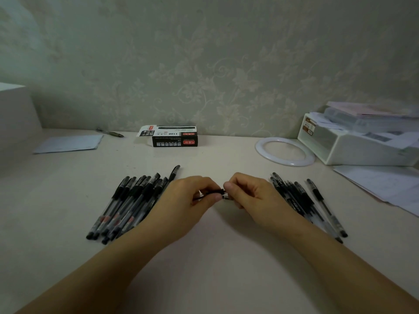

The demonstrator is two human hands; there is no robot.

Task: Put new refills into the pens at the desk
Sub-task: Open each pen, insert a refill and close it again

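Both my forearms come up from the bottom corners and angle inward, so my hands meet in the middle, just above the desk. My left hand lies with its back turned up and to the left, the fingers curled under and the thumb pressed against the forefinger in a pinch. My right hand mirrors it, back turned up and to the right, its fingers bunched and curled toward the left hand, thumb tucked beneath. The fingertips of the two hands nearly touch. Both wrists are straight and bare, with no sleeves showing.
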